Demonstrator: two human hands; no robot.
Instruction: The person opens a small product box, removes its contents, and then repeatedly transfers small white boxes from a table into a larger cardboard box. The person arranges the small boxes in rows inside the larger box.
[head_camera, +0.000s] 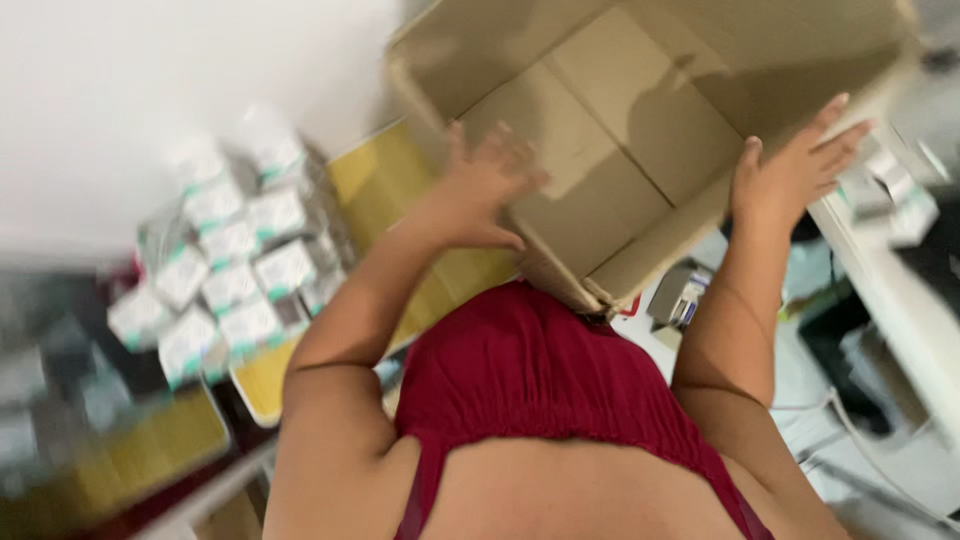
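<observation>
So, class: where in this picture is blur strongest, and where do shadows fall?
Head view: motion blur smears the stacked white packets at the left most; the left hand is softer than the right hand; both hands rest on the cardboard box, and soft shadows lie on its inner walls.
</observation>
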